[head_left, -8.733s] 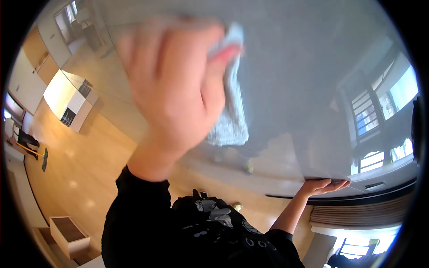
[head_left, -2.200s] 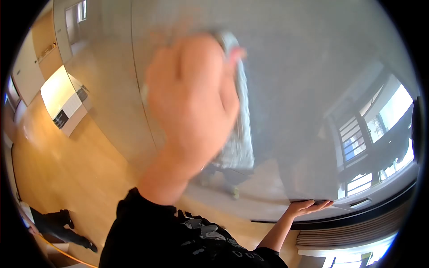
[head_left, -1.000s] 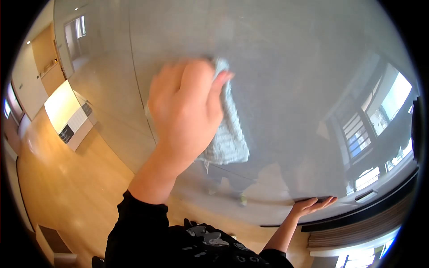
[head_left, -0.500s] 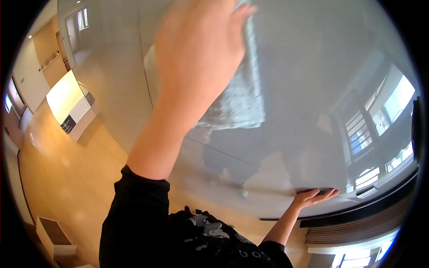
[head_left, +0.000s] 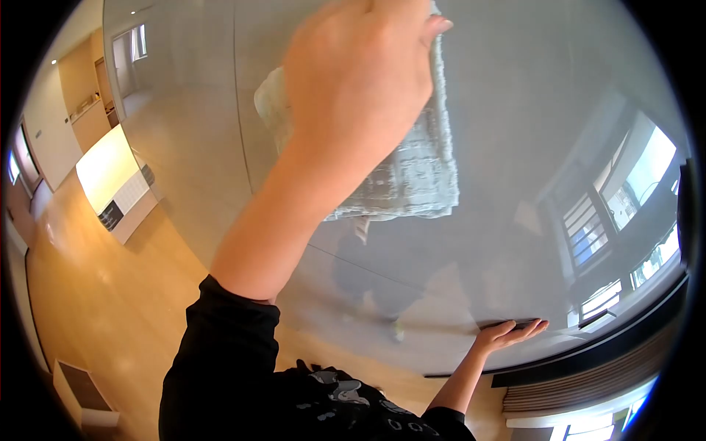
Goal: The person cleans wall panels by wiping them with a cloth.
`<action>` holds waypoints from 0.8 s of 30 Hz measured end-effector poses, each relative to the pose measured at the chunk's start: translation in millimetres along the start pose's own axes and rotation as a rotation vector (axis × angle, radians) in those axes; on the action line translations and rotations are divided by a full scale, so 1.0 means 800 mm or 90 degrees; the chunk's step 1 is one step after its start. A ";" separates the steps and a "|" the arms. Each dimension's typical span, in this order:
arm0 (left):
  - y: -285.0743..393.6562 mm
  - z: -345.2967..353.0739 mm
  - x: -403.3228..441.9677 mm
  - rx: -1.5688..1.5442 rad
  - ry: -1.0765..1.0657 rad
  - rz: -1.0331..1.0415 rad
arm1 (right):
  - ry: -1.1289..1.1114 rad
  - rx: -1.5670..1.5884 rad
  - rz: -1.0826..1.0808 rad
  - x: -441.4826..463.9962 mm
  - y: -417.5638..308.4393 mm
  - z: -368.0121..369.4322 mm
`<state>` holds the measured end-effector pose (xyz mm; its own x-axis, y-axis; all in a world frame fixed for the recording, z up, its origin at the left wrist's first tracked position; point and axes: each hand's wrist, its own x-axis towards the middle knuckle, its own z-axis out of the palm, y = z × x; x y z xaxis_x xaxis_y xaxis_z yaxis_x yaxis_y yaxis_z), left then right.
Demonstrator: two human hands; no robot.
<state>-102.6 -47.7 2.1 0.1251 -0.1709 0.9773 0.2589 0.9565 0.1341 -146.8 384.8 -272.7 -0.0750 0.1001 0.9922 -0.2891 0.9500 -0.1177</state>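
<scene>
A pale, folded cloth (head_left: 423, 173) lies pressed against a large, glossy grey panel (head_left: 507, 147). My left hand (head_left: 360, 73) is closed on the cloth, its back towards me and its thumb at the cloth's upper right edge. The top of the hand is cut off by the frame, and most of its fingers are hidden. Lower right, my right hand (head_left: 512, 334) rests with outstretched fingers at the panel's lower edge, beside a small dark patch. Both arms come out of black sleeves.
Wooden floor (head_left: 118, 294) spreads out on the left. A white box-like piece with a dark panel (head_left: 118, 184) stands there, and an open drawer-like box (head_left: 84, 389) is at lower left. A pleated blind (head_left: 581, 386) hangs at lower right. Windows are reflected in the panel.
My left hand and the cloth have moved up and slightly right across the panel since one second ago. My right hand stays at the lower edge. The person seen earlier at lower left is out of view.
</scene>
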 end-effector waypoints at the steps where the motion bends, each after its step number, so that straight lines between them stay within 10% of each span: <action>1: 0.002 0.002 0.004 -0.015 0.003 0.014 | 0.001 0.008 0.007 -0.003 0.001 -0.002; 24: -0.022 -0.010 -0.160 -0.033 -0.036 -0.040 | -0.033 -0.032 -0.007 -0.006 -0.002 0.016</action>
<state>-115.5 -44.8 -127.1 0.0539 -0.2151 0.9751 0.3136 0.9308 0.1880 -158.1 379.1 -277.9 -0.1221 0.0744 0.9897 -0.2420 0.9649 -0.1024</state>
